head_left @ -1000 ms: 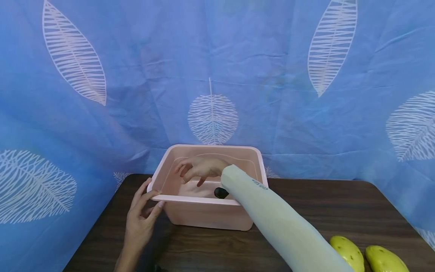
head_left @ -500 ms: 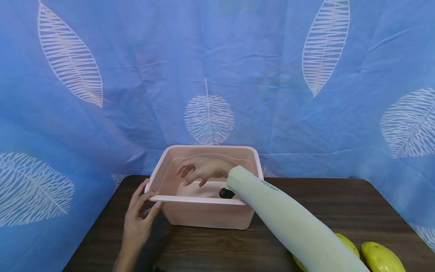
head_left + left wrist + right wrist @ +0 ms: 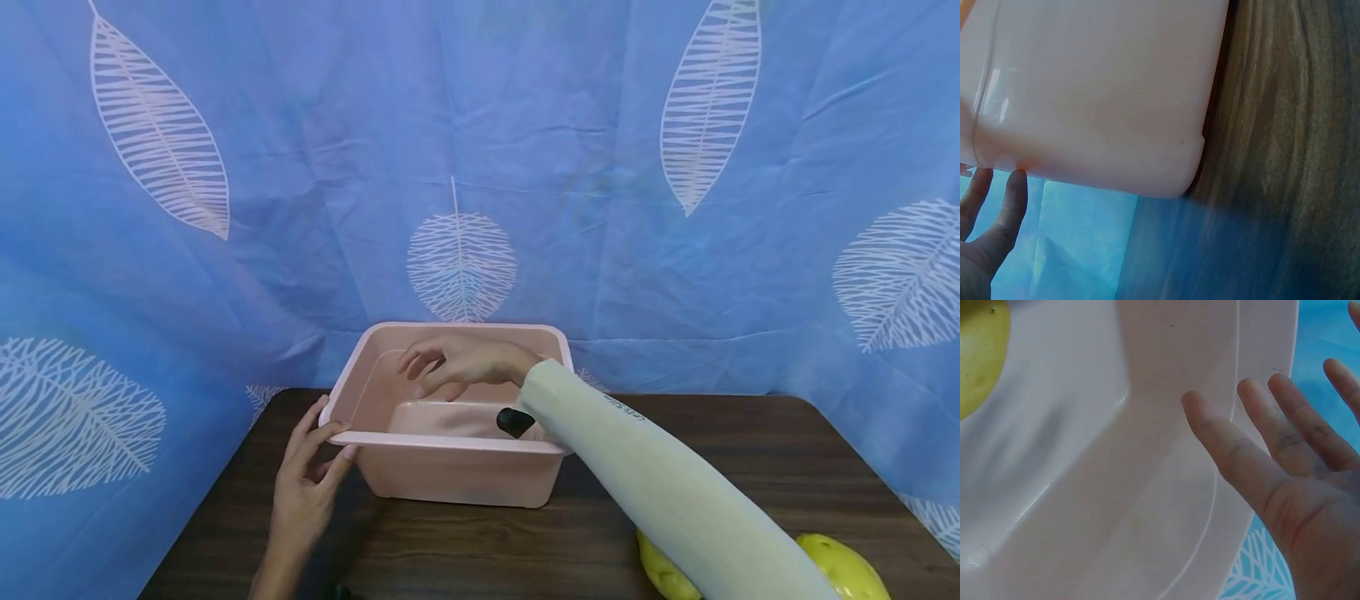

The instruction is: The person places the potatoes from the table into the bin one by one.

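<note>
A pale pink plastic basin (image 3: 465, 475) sits on the wooden table. At its near left corner my left hand (image 3: 303, 492) holds the rim, index finger on top and thumb against the front wall. In the left wrist view, two fingertips (image 3: 1017, 178) touch the basin's outer wall. My right hand (image 3: 472, 362), in a pale sleeve, hovers over the basin's inside with loosely bent fingers and nothing in them. Inside the basin, a yellow potato-like thing (image 3: 979, 356) with small dark dimples shows at the edge of the right wrist view; in the head view it is hidden.
Two more yellow potato-like things lie on the table (image 3: 720, 450) at the lower right, one (image 3: 663, 571) partly behind the right sleeve (image 3: 667, 475), the other (image 3: 843, 567) beyond it. A blue cloth (image 3: 570, 275) with white leaf prints hangs close behind the basin.
My right hand has shifted a little to the right and up over the basin, and its sleeve now covers more of the yellow things. The left hand keeps its place on the rim.
</note>
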`<state>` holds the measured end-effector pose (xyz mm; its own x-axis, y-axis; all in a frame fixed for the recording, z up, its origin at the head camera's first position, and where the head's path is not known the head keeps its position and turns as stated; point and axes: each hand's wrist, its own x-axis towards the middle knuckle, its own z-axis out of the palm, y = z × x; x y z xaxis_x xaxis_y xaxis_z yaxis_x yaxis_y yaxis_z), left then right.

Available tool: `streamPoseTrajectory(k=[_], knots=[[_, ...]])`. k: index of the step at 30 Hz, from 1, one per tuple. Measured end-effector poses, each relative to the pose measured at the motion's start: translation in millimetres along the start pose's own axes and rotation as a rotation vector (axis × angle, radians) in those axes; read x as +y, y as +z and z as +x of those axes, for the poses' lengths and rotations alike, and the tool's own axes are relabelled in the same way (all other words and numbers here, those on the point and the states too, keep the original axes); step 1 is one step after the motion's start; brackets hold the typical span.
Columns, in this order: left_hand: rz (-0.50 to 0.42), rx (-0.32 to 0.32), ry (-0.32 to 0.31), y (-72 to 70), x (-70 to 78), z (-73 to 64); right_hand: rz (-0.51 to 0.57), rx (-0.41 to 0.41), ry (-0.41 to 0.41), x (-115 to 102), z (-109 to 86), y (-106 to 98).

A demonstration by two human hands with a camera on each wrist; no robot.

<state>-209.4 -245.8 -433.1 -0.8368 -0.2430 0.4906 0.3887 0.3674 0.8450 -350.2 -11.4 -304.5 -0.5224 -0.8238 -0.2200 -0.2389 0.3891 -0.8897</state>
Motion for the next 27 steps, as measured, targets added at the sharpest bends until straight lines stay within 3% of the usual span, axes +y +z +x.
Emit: streamPoseTrajectory(k=[27], knots=[[-0.002, 0.004, -0.006, -0.8, 2.5, -1.3, -0.153, 0.095, -0.166, -4, -78.8, -16]])
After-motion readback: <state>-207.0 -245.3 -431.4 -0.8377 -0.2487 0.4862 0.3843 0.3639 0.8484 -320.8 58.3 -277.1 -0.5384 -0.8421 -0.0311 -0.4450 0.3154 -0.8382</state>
